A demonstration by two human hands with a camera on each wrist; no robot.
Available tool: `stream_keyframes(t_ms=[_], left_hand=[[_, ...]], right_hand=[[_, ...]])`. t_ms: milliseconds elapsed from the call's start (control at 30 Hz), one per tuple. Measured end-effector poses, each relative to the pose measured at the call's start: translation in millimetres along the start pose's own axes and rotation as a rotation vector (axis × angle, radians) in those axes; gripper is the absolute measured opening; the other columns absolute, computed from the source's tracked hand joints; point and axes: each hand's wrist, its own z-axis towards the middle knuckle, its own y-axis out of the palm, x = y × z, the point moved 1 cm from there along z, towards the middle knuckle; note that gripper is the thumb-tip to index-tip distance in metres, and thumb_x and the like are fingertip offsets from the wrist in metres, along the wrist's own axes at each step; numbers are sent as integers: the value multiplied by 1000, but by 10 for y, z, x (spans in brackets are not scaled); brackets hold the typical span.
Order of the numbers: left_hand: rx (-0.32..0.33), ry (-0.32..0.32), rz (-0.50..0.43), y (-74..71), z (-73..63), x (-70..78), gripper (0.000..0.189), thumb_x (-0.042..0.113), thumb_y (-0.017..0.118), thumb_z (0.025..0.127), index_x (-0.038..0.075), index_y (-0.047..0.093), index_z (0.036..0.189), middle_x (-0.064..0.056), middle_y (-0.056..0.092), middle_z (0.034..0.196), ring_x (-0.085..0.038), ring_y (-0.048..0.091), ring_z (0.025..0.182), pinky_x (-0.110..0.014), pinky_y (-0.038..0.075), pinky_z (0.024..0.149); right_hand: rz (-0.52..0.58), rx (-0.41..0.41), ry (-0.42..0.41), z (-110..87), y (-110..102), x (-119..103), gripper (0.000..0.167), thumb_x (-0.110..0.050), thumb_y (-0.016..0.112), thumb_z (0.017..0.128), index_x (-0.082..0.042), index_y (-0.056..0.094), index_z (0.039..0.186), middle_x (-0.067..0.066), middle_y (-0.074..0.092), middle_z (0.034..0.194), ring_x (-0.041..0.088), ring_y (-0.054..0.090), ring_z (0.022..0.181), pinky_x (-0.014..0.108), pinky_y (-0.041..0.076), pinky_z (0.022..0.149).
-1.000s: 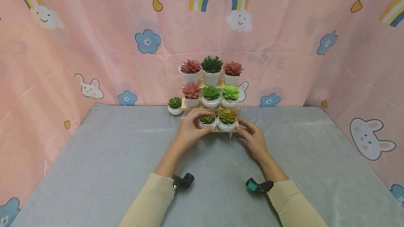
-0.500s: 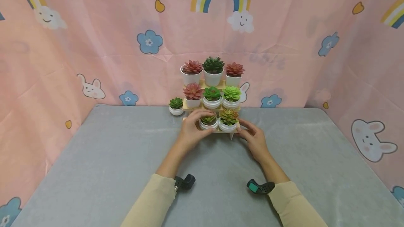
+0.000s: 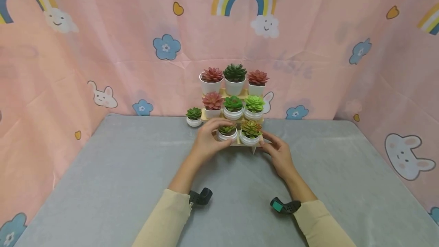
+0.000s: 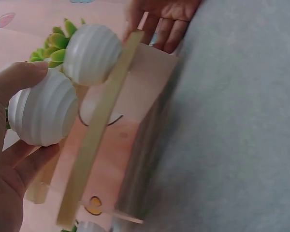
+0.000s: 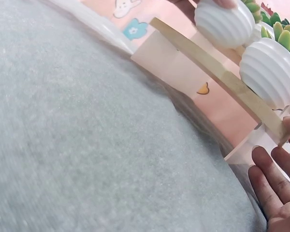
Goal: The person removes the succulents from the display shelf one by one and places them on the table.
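While the left hand [image 3: 207, 140] pinches its pot [image 4: 43, 108] between thumb and fingers, that pot sits inside its grasp at the bottom shelf [image 4: 96, 137], contact unclear! Shelf runs left to right: neighbour pot [image 3: 250, 137] just rightward, room leftward, table [image 3: 109, 170] out front. Right hand [image 3: 280, 157], farther off, pinches the shelf's right end!

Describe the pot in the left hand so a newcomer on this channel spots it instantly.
Toward the far edge of the grey table is a three-tier wooden stand. At its lowest tier, find the leftmost ribbed white pot. Unlike the matching pot to its right, it is gripped by the left hand.
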Motion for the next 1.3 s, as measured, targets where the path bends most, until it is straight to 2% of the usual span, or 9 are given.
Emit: stream_keyframes(t_ms=[233,400,567,867,1000,1300], left_hand=[[9,12,-78,-154,46,147,41,3,87,76,5,72,115,-10,69,124,-23,63,121,-41,58,95],[58,-13,-45,-326,78,231,42,9,87,77,12,73,117,-4,70,124,-18,61,119,-43,59,92],[132,-31,-25,-512,88,219,44,9,87,77,14,73,119,-3,69,126,-18,61,122,-46,59,95],[234,-78,13,-745,93,21,43,9,87,78,11,73,118,-5,69,127,-20,62,120,-48,59,94],[247,-109,27,-821,107,-115,41,7,86,79,9,73,118,-8,69,126,-21,61,120,-50,57,98],[323,-170,104,-975,174,-429,39,7,83,81,9,72,119,-11,68,125,-28,61,121,-55,55,101]], right_hand=[[-21,-7,23,-9,-8,-6,45,-14,57,103,2,51,145,23,53,148,-8,66,95,15,57,84],[-36,-8,30,-13,-27,-5,46,-17,57,104,1,51,145,22,52,148,-8,65,95,15,57,83],[-34,-6,26,-10,-38,-7,46,-15,58,103,1,51,145,22,53,147,-8,66,94,16,57,83],[-37,-3,28,-21,-49,-3,47,-17,56,104,2,49,146,23,52,148,-9,65,96,14,56,84],[-38,1,6,-44,-28,39,45,-15,57,104,2,51,145,24,53,146,-9,66,95,14,57,83],[-35,0,28,-19,10,-15,45,-18,58,104,1,52,144,22,53,147,-9,65,96,14,56,84]])
